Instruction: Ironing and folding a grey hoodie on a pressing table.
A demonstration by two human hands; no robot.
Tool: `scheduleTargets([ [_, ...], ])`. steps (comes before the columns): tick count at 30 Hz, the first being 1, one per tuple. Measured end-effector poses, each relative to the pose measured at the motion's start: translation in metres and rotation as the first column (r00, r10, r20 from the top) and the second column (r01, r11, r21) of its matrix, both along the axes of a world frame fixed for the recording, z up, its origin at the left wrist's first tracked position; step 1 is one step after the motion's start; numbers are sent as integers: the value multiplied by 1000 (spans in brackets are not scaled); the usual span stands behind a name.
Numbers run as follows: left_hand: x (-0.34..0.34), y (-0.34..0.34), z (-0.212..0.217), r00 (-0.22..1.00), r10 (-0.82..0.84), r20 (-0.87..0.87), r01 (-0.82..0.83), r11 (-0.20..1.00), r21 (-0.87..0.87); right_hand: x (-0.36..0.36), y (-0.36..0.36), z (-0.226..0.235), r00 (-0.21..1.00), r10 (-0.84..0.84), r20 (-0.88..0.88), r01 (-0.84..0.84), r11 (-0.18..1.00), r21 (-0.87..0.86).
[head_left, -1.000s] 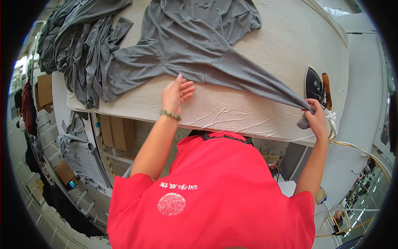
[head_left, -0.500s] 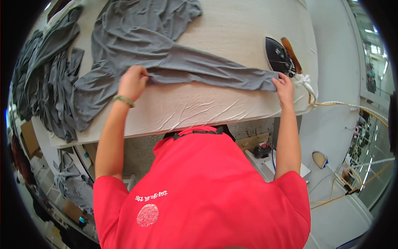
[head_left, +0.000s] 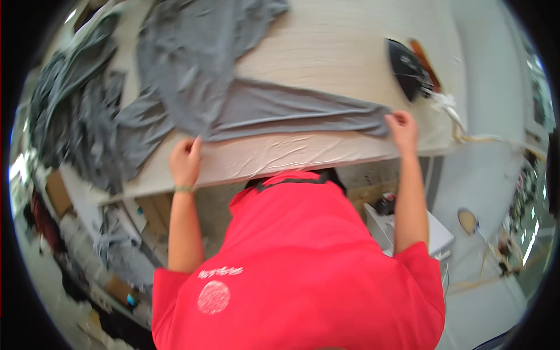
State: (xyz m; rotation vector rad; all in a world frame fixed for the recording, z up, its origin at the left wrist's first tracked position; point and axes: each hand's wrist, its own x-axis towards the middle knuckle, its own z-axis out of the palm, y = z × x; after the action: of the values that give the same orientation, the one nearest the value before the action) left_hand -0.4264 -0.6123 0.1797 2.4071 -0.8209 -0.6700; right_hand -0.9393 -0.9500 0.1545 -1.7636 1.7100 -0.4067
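Note:
A grey knit garment [head_left: 186, 70] lies on a padded, cream-covered table [head_left: 326, 58], with one long sleeve [head_left: 291, 111] stretched out to the right. My left hand [head_left: 185, 162] is closed at the table's near edge, its fingertips pinching the lower fabric edge near where the sleeve joins the body. At the sleeve's far right end, my right hand [head_left: 402, 131] pinches the cuff. Between my hands the sleeve lies fairly flat with a few long creases. The picture is somewhat blurred.
A dark iron [head_left: 405, 70] with a brown handle rests just beyond my right hand, its pale cord [head_left: 490, 139] trailing right. More rumpled grey garments [head_left: 87, 122] are heaped at the left, hanging over the edge. A white unit [head_left: 420, 230] stands below the table.
My left hand has drawn the fabric edge toward me, widening the upper sleeve. My right hand stays at the cuff. The view has shifted slightly.

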Motion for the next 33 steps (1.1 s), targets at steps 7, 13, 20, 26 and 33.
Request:
scheduleTargets([
  [7,76,-47,11,943,312,-114,-268,918,293,15,-8,13,975,49,-216,-42,998,40],
  [13,94,-53,-21,976,181,-121,-186,982,-31,24,2,21,998,28,-53,-22,993,114],
  [20,74,-21,62,816,332,-473,-573,355,-739,45,-4,61,925,-157,345,-74,818,571],
  [26,-21,64,34,382,535,-754,-923,261,-283,17,1,83,898,-98,429,-201,777,596],
  [33,-6,32,-12,44,213,-976,-932,361,37,19,17,61,916,311,252,-400,723,563],
])
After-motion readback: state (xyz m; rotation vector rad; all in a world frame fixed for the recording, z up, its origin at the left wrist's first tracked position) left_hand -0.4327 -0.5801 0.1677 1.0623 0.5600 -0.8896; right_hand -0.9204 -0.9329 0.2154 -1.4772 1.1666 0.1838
